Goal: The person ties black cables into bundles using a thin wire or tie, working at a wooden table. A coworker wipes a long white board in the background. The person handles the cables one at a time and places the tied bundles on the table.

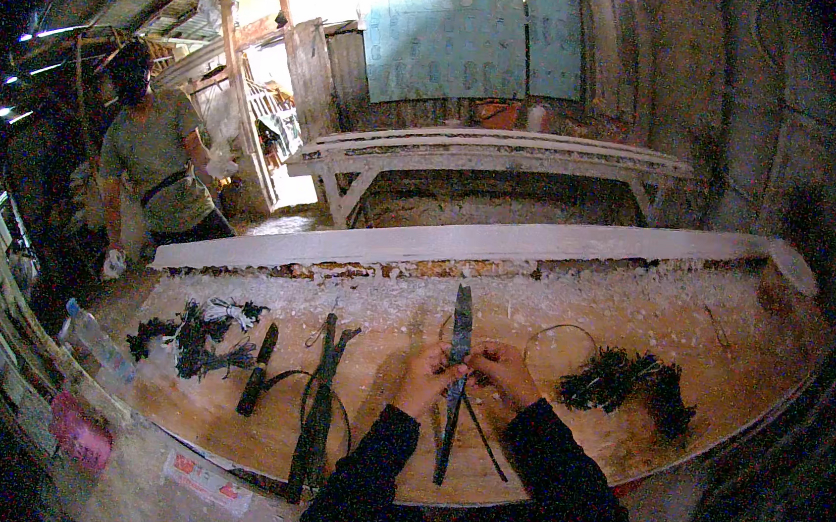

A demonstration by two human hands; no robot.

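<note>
In the middle of the table a long, flat dark strip (pixel 462 317) stands out from between my two hands, its lower end reaching toward the front edge. My left hand (pixel 424 379) is closed around its middle. My right hand (pixel 505 370) pinches at the same spot, fingertips touching the left ones. A thin dark strand (pixel 484 438) trails from there toward the lower right. Left of my hands lies a bundle of long dark strips (pixel 311 436) with a thin loop, and beside it a short, dark, knife-like piece (pixel 257 371), its kind unclear.
Tangled dark and pale strands (pixel 197 339) lie at the left, another dark tangle (pixel 626 384) at the right. White crumbs cover the far tabletop along a raised pale board (pixel 459 243). A clear bottle (pixel 93 337) stands left. A person (pixel 154 153) is beyond it; a bench (pixel 507 150) stands behind.
</note>
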